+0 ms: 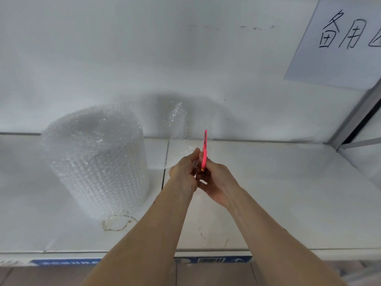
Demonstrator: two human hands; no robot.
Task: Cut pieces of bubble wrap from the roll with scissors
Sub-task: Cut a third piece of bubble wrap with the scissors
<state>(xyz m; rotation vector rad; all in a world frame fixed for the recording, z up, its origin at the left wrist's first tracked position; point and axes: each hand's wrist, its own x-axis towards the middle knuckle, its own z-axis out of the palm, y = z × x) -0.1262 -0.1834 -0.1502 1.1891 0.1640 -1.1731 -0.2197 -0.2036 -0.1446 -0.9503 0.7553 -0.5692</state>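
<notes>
Holding the scissors [204, 149] edge-on to the camera, the right hand [216, 182] is closed around the handle end; the pink body points up and away, and whether the blades are parted cannot be told from this angle. The left hand [183, 174] sits pressed against the right, fingers pinched on the near edge of the loose sheet [177, 129]. Both hands are together over the table [288, 193], just right of the roll [94, 159].

The roll stands upright on the table, near the wall [185, 58]. The sheet trails from it to the right, rising against the wall and then running forward to the hands. Its exact outline is hard to read, as the film is clear against a white background.

Step in hand, by judgement: a cut is being started or advanced at the sheet's near edge, with the left hand tensioning the film beside the blades.

Next move requirements:
- Keep the film taut; slack bubble wrap tends to fold between blades rather than shear.
- Keep the left fingers clear of the blade line.
- Run the cut straight toward the wall to free a piece.

A paper sign [340, 42] hangs on the wall at upper right, well apart from the work.
</notes>
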